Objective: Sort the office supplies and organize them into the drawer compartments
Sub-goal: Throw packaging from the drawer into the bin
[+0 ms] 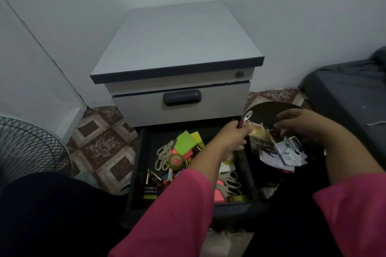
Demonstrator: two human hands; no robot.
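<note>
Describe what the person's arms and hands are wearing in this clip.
Both arms wear loose, wide pink sleeves, the left sleeve and the right sleeve ending partway down the forearm. The left hand and right hand are bare: no gloves, and no rings or watch are visible.

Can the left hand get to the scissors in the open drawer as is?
Probably yes. The left hand grips the bin rim above the drawer; the scissors lie uncovered beside its forearm. It must drop that grip first.

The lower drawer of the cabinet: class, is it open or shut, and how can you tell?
Open. The lower drawer is pulled out past the cabinet front, showing sticky notes, tape and scissors inside. The upper drawer is shut.
</note>
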